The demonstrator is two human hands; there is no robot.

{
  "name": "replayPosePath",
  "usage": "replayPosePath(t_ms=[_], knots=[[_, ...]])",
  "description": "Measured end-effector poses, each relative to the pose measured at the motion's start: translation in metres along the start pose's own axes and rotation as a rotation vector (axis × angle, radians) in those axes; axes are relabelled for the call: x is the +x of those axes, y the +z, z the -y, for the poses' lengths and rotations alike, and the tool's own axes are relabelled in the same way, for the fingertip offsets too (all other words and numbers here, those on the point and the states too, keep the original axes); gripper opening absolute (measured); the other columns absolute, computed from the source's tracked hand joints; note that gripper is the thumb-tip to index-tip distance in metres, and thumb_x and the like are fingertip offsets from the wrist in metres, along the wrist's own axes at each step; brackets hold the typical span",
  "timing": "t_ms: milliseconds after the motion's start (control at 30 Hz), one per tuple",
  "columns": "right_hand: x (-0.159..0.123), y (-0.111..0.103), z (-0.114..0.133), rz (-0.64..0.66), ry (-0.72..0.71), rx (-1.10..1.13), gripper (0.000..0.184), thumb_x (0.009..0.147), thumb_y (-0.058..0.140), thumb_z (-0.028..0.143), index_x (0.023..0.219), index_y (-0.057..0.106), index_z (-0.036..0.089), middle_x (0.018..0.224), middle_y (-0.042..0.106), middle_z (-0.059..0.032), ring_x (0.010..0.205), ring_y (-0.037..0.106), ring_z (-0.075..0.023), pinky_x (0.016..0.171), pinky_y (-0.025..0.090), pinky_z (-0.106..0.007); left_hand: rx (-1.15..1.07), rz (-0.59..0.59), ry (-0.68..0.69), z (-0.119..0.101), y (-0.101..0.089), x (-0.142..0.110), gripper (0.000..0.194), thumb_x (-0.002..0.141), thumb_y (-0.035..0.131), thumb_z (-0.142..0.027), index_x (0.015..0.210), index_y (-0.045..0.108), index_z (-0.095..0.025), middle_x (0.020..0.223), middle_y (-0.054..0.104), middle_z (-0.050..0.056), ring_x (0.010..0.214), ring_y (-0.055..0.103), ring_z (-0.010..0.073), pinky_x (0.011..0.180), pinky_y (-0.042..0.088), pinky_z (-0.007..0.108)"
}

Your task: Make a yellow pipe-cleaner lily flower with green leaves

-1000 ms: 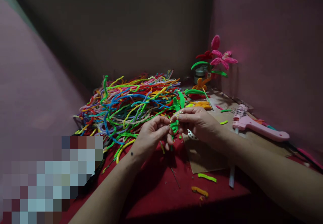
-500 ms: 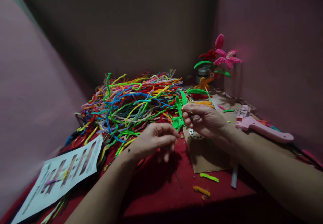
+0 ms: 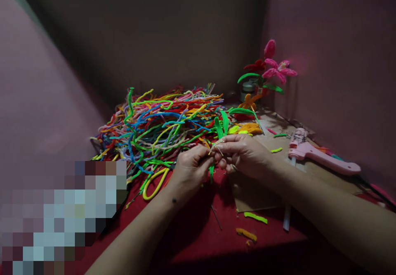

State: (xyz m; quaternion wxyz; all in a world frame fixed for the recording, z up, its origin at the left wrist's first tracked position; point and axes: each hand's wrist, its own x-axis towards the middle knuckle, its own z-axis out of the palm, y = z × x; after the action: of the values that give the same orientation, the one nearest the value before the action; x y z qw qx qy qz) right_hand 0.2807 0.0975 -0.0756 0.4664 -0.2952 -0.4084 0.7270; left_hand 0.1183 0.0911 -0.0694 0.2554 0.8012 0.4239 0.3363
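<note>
My left hand [image 3: 193, 165] and my right hand [image 3: 238, 149] meet near the middle of the table, both with fingers pinched closed. Between their fingertips are thin pale stamens with yellow tips [image 3: 219, 149], spread in different directions. Green fuzzy leaves [image 3: 225, 123] rise just behind the fingers, and I cannot tell whether a hand touches them. A short green strip [image 3: 211, 174] shows below the fingertips. The fingers hide the stamens' inner ends.
A large heap of coloured pipe cleaners [image 3: 167, 122] lies behind my left hand. On the right are a pink glue gun [image 3: 328, 160] with a clear glue stick and cardboard [image 3: 258, 196]. Pipe-cleaner flowers [image 3: 280, 70] stand at the back. Yellow-handled scissors [image 3: 154, 184] lie left.
My left hand has moved up and right to join my right hand, its fingers now closed. My right hand has shifted slightly down and left. Yellow pieces behind it have come into view.
</note>
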Motion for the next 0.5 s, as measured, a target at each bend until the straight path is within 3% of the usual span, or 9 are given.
replayPosePath(t_ms=[100,167,267,367,433,500], knots=[[-0.001,0.001,0.0,0.024,0.014,-0.049,0.012,0.064,0.068,0.022,0.068,0.063,0.012,0.058,0.062,-0.0029,0.044,0.055,-0.0097,0.038,0.04,-0.019,0.12,0.054,0.049,0.002,-0.001,-0.001,0.015,0.081,0.049,-0.02,0.073,0.062,-0.016,0.068,0.056,0.001,0.064,0.049,0.0116,0.062,0.039,0.023],[-0.004,0.002,0.002,0.006,-0.069,-0.178,0.011,0.068,0.065,0.024,0.068,0.064,0.013,0.059,0.061,-0.0026,0.043,0.052,-0.0094,0.039,0.04,-0.021,0.161,0.086,0.064,0.002,-0.005,0.0,0.012,0.079,0.049,-0.018,0.072,0.059,-0.016,0.069,0.054,0.0,0.065,0.048,0.0117,0.062,0.038,0.022],[-0.012,0.005,0.005,-0.067,-0.492,-0.607,0.009,0.074,0.061,0.024,0.072,0.068,0.019,0.066,0.064,-0.0035,0.055,0.056,-0.0123,0.05,0.044,-0.025,0.123,0.088,-0.017,0.002,-0.012,0.002,0.012,0.078,0.049,-0.019,0.068,0.056,-0.016,0.064,0.052,-0.002,0.061,0.046,0.011,0.059,0.037,0.021],[-0.019,0.008,0.007,-0.021,-0.879,-1.017,0.014,0.078,0.057,0.019,0.077,0.071,0.023,0.078,0.066,-0.0056,0.073,0.059,-0.0158,0.064,0.046,-0.027,-0.025,0.093,-0.1,0.001,-0.017,0.005,0.011,0.076,0.049,-0.02,0.071,0.058,-0.015,0.064,0.053,-0.002,0.062,0.047,0.011,0.059,0.038,0.021],[-0.02,0.008,0.008,-0.005,-0.969,-1.094,0.019,0.081,0.053,0.017,0.081,0.071,0.024,0.079,0.066,-0.0055,0.073,0.059,-0.015,0.065,0.045,-0.027,-0.128,0.125,-0.13,-0.001,-0.02,0.006,0.011,0.074,0.053,-0.021,0.073,0.061,-0.015,0.068,0.056,-0.002,0.066,0.048,0.0118,0.062,0.039,0.021],[-0.019,0.007,0.008,-0.012,-0.961,-1.044,0.018,0.082,0.053,0.017,0.083,0.071,0.024,0.077,0.064,-0.0044,0.07,0.058,-0.0138,0.064,0.046,-0.025,-0.222,0.156,-0.164,-0.003,-0.022,0.007,0.009,0.072,0.057,-0.021,0.072,0.063,-0.014,0.068,0.056,-0.002,0.065,0.048,0.0114,0.063,0.039,0.021]])
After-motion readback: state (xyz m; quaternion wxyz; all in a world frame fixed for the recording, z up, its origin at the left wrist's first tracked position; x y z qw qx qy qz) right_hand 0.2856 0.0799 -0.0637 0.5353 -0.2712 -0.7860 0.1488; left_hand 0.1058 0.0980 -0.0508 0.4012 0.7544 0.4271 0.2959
